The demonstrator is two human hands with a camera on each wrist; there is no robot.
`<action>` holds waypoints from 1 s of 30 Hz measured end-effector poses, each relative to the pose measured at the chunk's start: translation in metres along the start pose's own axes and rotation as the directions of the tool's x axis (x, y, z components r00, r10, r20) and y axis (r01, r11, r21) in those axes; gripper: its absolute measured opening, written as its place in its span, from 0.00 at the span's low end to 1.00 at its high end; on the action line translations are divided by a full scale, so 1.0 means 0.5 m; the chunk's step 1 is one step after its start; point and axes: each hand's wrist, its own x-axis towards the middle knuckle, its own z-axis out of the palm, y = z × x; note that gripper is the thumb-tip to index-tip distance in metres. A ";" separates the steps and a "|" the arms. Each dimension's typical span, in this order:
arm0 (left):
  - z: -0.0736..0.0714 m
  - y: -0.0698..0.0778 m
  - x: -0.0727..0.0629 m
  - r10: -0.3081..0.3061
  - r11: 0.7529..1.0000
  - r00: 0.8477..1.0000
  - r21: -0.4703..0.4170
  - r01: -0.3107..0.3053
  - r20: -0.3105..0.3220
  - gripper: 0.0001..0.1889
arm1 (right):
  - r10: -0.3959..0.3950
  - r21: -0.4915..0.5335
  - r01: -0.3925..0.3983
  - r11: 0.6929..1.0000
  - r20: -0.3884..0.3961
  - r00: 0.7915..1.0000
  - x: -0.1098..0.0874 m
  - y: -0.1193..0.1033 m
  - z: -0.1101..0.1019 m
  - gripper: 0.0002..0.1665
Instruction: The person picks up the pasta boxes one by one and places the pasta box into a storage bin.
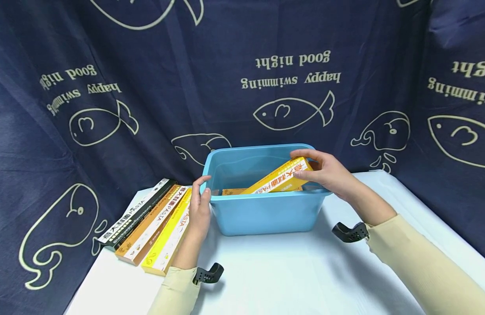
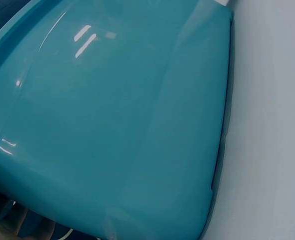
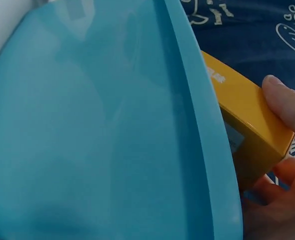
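Observation:
A blue plastic bin (image 1: pixel 266 214) stands on the white table. At its left front corner my left hand (image 1: pixel 200 205) grips the rim, fingers over the edge. My right hand (image 1: pixel 325 172) holds the upper right end of a yellow pasta box (image 1: pixel 283 175), which slants down to the left into the bin. The right wrist view shows that yellow box (image 3: pixel 252 105) past the rim, with the thumb on one face and other fingers beneath. An orange-brown box (image 1: pixel 232 191) lies low inside the bin, mostly hidden. In the left wrist view the bin wall (image 2: pixel 112 115) covers most of the hand.
Left of the bin several pasta boxes lie side by side on the table: a black one (image 1: pixel 141 214), an orange one (image 1: pixel 155 218) and a yellow one (image 1: pixel 167 238) beside my left forearm. A dark blue fish-print curtain (image 1: pixel 211 87) hangs close behind the bin.

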 end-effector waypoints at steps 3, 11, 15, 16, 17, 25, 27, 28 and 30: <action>-0.001 -0.001 0.000 0.000 1.000 1.000 -0.003 0.000 0.003 0.23 | -0.012 -0.077 0.012 0.997 0.006 1.000 -0.001 0.002 -0.007 0.35; -0.001 -0.001 -0.001 0.006 1.000 1.000 0.001 -0.006 0.000 0.23 | -0.022 -0.197 0.026 0.980 0.023 0.999 -0.005 0.013 -0.023 0.38; 0.000 -0.001 -0.001 0.006 1.000 1.000 0.002 -0.006 -0.002 0.24 | -0.025 -0.225 0.028 0.974 0.016 1.000 -0.008 0.018 -0.025 0.39; 0.000 -0.001 -0.001 0.007 1.000 1.000 0.001 -0.007 -0.003 0.24 | -0.022 -0.228 0.025 0.973 0.015 1.000 -0.009 0.019 -0.026 0.39; -0.001 -0.001 -0.001 0.011 1.000 1.000 0.001 -0.011 -0.004 0.24 | -0.018 -0.235 0.020 0.972 0.012 1.000 -0.011 0.020 -0.027 0.39; 0.000 0.000 0.000 0.035 0.999 0.999 -0.010 -0.035 -0.010 0.24 | 0.005 -0.251 -0.006 0.968 -0.003 1.000 -0.020 0.032 -0.033 0.41; 0.000 0.000 0.000 0.028 1.000 1.000 -0.006 -0.028 -0.010 0.23 | 0.010 -0.247 -0.010 0.969 -0.004 1.000 -0.021 0.036 -0.034 0.42; -0.001 0.000 -0.001 0.025 1.000 1.000 -0.002 -0.025 -0.011 0.23 | 0.010 -0.244 -0.011 0.970 -0.003 1.000 -0.022 0.039 -0.034 0.42; -0.001 0.001 -0.001 0.020 1.000 1.000 0.009 -0.020 -0.012 0.23 | 0.005 -0.239 -0.005 0.971 0.000 1.000 -0.023 0.044 -0.035 0.42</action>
